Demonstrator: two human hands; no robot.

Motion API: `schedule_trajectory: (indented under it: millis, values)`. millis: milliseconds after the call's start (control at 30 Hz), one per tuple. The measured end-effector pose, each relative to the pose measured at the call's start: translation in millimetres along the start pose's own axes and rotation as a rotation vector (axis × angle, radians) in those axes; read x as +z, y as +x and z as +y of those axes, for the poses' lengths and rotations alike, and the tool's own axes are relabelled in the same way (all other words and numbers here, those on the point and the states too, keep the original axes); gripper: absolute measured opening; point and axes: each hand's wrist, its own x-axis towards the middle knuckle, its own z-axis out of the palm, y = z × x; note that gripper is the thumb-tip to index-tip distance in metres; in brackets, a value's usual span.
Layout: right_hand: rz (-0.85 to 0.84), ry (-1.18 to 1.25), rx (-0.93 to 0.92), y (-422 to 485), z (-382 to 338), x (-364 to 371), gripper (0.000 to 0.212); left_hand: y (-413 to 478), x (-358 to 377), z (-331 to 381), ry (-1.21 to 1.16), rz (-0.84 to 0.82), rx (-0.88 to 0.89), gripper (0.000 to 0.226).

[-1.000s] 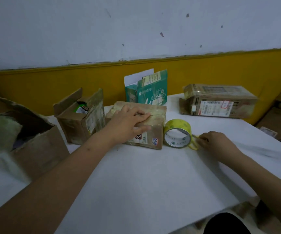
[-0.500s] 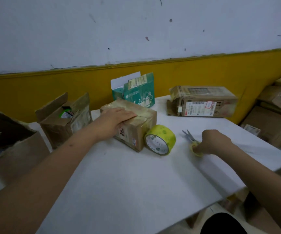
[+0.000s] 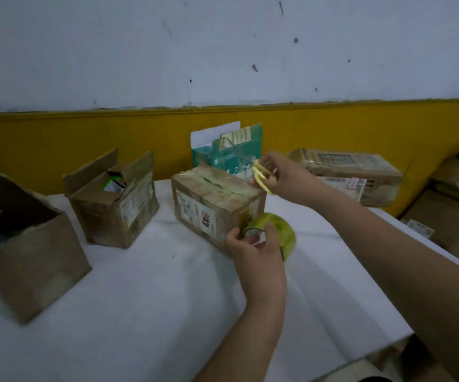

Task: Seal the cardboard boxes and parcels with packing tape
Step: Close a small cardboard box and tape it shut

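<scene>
Left hand (image 3: 253, 252) is curled tight round the tape roll (image 3: 283, 232). The thumb sits on the side toward the box and the fingers (image 3: 256, 238) hook into the core. Right hand (image 3: 289, 180) is raised above it and pinches the yellow handles of the scissors (image 3: 260, 177), with its fingers bent through or round the loops. How far the blades are parted is too blurred to tell. They point up and to the left, across the front of the teal carton.

At the far left of the white table (image 3: 140, 312), a large open box (image 3: 35, 266) shows a dark inside. Next comes a smaller open box (image 3: 118, 213) with its flaps standing up and a green packet (image 3: 112, 184) showing within.

The closed box (image 3: 209, 208) sits at mid-table. It is worn brown card with labels on the side facing the camera, and its flaps are folded down. Glossy tape lies along the top seam. Its long axis runs skew to the table edge, from far left to near right, and the seam follows it. The near right end faces the roll.

The roll stands on edge just beside that end, with its open core turned toward the camera. Whether a strip of tape joins the roll to the box is unclear.

The teal carton (image 3: 231, 155) stands upright behind the closed box, with a white flap raised. To the right, a taped parcel (image 3: 355, 172) lies on its side, its long axis across the table and its printed label facing front. Past the table's right edge, more cartons (image 3: 449, 224) are piled lower down.
</scene>
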Motion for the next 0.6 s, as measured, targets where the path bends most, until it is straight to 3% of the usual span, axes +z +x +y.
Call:
schedule_trajectory:
  millis: [133,367,600]
  values:
    - [-0.157,-0.083,0.001,25,-5,26,0.034,6,14,-5,-0.005,0.074,0.045,0.059]
    - [-0.112,-0.006,-0.050,29,2,42,0.018,14,17,0,0.136,0.114,0.027,0.061]
    - [-0.143,-0.086,-0.096,32,2,40,0.015,18,8,-5,0.229,0.028,0.085,0.034]
